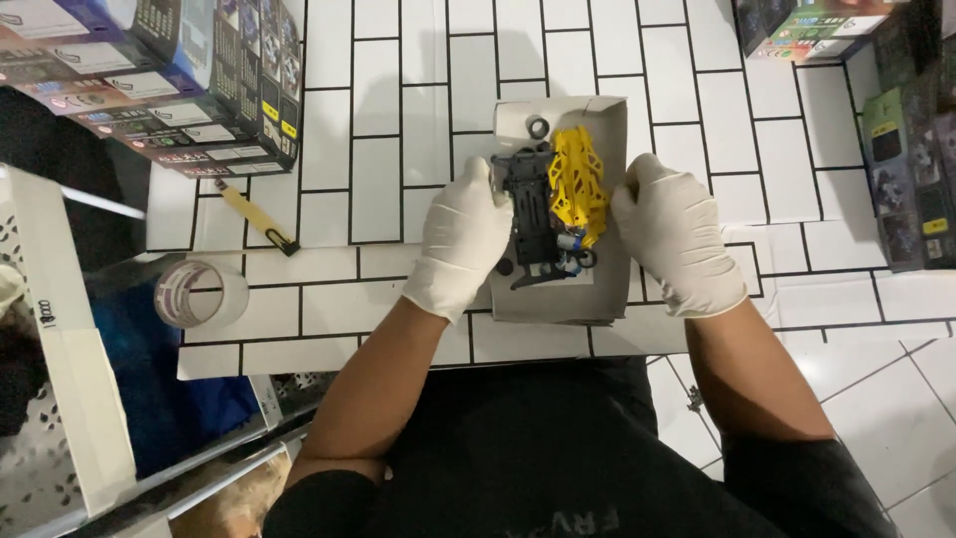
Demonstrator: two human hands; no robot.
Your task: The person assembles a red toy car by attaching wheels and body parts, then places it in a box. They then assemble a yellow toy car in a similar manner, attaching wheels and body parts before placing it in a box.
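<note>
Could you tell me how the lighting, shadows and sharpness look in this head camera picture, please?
Head view: bright, even light; the white-gloved left hand and white-gloved right hand look pale and nearly blown out, soft shadows fall on the white tiled board above them, the yellow plastic lattice part is fairly sharp, and the stacked printed boxes stretch at the corner.

tape roll (200, 294), yellow-handled tool (257, 217), stacked boxes (159, 85) on tile-pattern surface (378, 169).
</note>
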